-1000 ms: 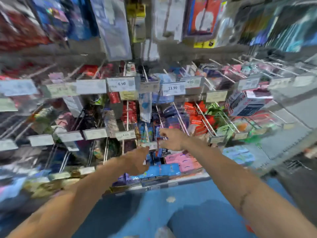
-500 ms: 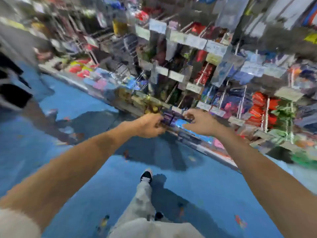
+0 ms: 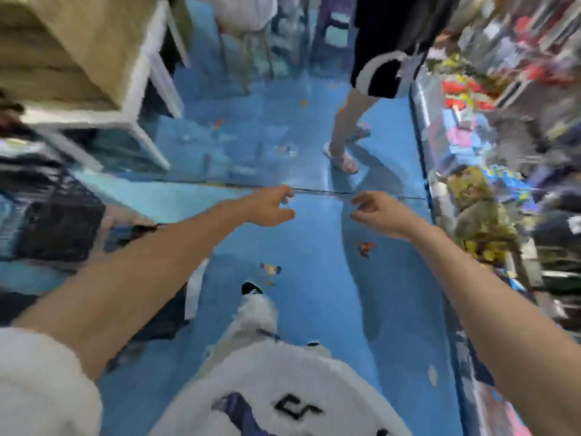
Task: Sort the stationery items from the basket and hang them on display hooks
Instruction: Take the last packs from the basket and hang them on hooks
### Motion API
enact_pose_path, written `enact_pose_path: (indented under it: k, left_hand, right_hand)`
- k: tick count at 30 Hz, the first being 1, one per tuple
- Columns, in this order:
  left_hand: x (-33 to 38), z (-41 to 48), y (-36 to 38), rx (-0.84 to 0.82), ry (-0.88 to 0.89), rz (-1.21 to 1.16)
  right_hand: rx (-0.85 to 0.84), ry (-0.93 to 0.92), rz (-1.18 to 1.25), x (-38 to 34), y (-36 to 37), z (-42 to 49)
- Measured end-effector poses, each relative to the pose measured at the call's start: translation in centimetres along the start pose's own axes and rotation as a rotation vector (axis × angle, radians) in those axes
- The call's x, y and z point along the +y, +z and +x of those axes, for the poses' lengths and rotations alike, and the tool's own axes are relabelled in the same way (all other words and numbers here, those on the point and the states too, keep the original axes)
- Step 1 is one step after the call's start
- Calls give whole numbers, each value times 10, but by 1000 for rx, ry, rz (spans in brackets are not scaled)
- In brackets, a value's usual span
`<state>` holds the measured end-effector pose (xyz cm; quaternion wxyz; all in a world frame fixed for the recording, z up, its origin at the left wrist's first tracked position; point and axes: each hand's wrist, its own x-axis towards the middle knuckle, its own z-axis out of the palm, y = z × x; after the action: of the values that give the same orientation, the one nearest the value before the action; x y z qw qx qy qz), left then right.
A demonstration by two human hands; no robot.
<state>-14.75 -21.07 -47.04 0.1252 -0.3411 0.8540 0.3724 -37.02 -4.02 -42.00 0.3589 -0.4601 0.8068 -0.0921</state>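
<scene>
My left hand (image 3: 270, 206) and my right hand (image 3: 377, 212) hover side by side over the blue floor, fingers loosely curled and apart, nothing in either. The display rack with hanging stationery packs (image 3: 490, 99) runs along the right edge, heavily blurred. A dark wire basket (image 3: 53, 221) stands low at the left, its contents too blurred to tell apart.
Another person's legs (image 3: 345, 130) stand in the aisle straight ahead, beside the rack. A white-framed table or shelf (image 3: 138, 89) fills the upper left. The blue floor (image 3: 245, 146) lies between, with small scraps on it. My own leg and shoe (image 3: 251, 291) are below.
The view has swung left, away from the hooks and onto the aisle. Both hands have come off the rack, where they were at the hooks, and now hold nothing.
</scene>
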Motion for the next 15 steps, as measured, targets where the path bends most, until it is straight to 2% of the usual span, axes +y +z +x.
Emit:
enact_pose_path:
  k: [3,7,15]
  left_hand:
    - [-91,-52,-32,117,-193,-109]
    - [-190,-109,-67,233,-354,-202]
    - [-337,-233,-108,393,-633,-408]
  right_hand:
    - [-44,-175,-85,-106,32,53]
    - [-171,-383,-152,-236,83,105]
    - [-360,-702,-268,-447,200,180]
